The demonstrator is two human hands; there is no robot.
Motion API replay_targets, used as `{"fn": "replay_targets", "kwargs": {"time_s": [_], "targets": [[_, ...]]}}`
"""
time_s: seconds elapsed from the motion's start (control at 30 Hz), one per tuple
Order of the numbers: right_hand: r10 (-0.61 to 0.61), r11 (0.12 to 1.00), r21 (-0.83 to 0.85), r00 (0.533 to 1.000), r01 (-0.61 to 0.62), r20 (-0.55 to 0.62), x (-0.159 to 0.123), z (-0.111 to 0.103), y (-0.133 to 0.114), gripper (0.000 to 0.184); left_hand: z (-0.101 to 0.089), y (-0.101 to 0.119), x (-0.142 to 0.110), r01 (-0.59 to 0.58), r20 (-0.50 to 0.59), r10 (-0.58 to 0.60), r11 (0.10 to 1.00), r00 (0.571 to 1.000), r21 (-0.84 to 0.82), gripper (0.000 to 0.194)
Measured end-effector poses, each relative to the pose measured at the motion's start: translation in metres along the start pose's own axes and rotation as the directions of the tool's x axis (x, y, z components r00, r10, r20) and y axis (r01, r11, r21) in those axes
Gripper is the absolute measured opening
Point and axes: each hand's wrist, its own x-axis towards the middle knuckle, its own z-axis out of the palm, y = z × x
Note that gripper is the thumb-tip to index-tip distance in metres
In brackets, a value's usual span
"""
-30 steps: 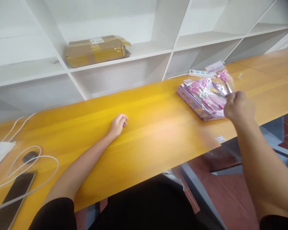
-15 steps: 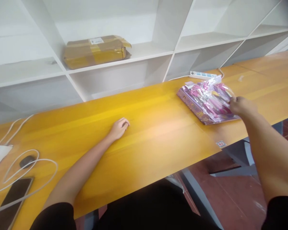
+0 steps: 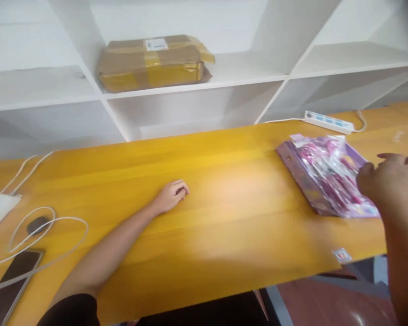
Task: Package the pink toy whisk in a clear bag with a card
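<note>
On the wooden table, my left hand (image 3: pixel 172 195) rests with its fingers curled in loosely, and nothing shows between them. At the right, my right hand (image 3: pixel 394 179) hovers by the near right side of a purple box (image 3: pixel 301 181), its fingers apart. Inside the box lie several pink items in clear plastic packets (image 3: pixel 336 174), slightly blurred; their exact kind is hard to make out. I cannot tell whether my right fingertips touch the packets.
Behind the box lies a white power strip (image 3: pixel 328 122). A taped cardboard parcel (image 3: pixel 153 65) sits on the white shelf (image 3: pixel 238 72). To the left are a phone (image 3: pixel 12 285), a white cable (image 3: pixel 64 219) and a small dark round object (image 3: pixel 37 225). A small sticker (image 3: pixel 342 255) marks the front edge.
My right hand has let go of the packet's edge, and its fingers have spread. The view has shifted, so the box appears farther right and lower. My left hand remains on the table.
</note>
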Motion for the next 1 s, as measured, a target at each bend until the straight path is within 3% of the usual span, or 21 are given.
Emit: {"fn": "replay_targets", "kwargs": {"time_s": [0.03, 0.1, 0.17, 0.23, 0.3, 0.37, 0.43, 0.47, 0.57, 0.67, 0.87, 0.93, 1.0], "targets": [[-0.014, 0.999, 0.049, 0.999, 0.016, -0.045, -0.016, -0.003, -0.021, 0.049, 0.000, 0.000, -0.001, -0.001, 0.004, 0.001, 1.000, 1.000, 0.000, 0.021], [-0.117, 0.971, 0.214, 0.993, 0.111, 0.018, -0.065, -0.008, -0.073, 0.029, 0.001, 0.001, -0.004, -0.017, 0.019, 0.016, 1.000, 1.000, 0.015, 0.023], [-0.273, 0.847, 0.502, 0.954, 0.175, 0.127, -0.125, -0.011, -0.127, 0.023, 0.001, 0.002, -0.006, -0.033, 0.033, 0.032, 0.999, 0.999, 0.038, 0.024], [-0.453, 0.713, 0.683, 0.849, 0.162, 0.272, -0.180, -0.012, -0.173, 0.021, 0.000, 0.003, -0.009, -0.036, 0.035, 0.034, 0.998, 0.999, 0.049, 0.023], [-0.609, 0.613, 0.762, 0.739, 0.207, 0.289, -0.218, -0.009, -0.204, 0.023, 0.001, 0.003, -0.011, -0.042, 0.035, 0.040, 0.998, 0.999, 0.052, 0.022], [-0.748, 0.504, 0.812, 0.618, 0.294, 0.241, -0.233, -0.002, -0.222, 0.022, 0.002, 0.000, -0.013, -0.059, 0.041, 0.056, 0.997, 0.998, 0.054, 0.021], [-0.805, 0.455, 0.818, 0.555, 0.351, 0.210, -0.232, 0.009, -0.231, 0.021, 0.005, -0.004, -0.014, -0.067, 0.044, 0.065, 0.996, 0.997, 0.052, 0.022], [-0.804, 0.466, 0.805, 0.556, 0.367, 0.211, -0.228, 0.015, -0.234, 0.022, 0.006, -0.007, -0.015, -0.069, 0.047, 0.067, 0.996, 0.997, 0.050, 0.022], [-0.747, 0.541, 0.745, 0.631, 0.390, 0.212, -0.215, 0.031, -0.239, 0.024, 0.009, -0.013, -0.015, -0.082, 0.053, 0.080, 0.996, 0.995, 0.041, 0.021], [-0.719, 0.558, 0.735, 0.666, 0.385, 0.198, -0.207, 0.039, -0.240, 0.025, 0.010, -0.017, -0.015, -0.095, 0.062, 0.092, 0.995, 0.994, 0.038, 0.022], [-0.731, 0.549, 0.753, 0.645, 0.364, 0.221, -0.205, 0.039, -0.238, 0.026, 0.011, -0.014, -0.008, -0.144, 0.081, 0.134, 0.982, 0.988, 0.123, 0.019], [-0.752, 0.532, 0.756, 0.623, 0.381, 0.215, -0.207, 0.037, -0.238, 0.027, 0.012, -0.002, -0.019, -0.157, 0.057, 0.148, 0.963, 0.987, 0.217, 0.020], [-0.782, 0.505, 0.764, 0.588, 0.402, 0.207, -0.209, 0.034, -0.237, 0.026, 0.013, 0.015, -0.051, -0.154, 0.004, 0.164, 0.920, 0.986, 0.360, 0.022]]}}
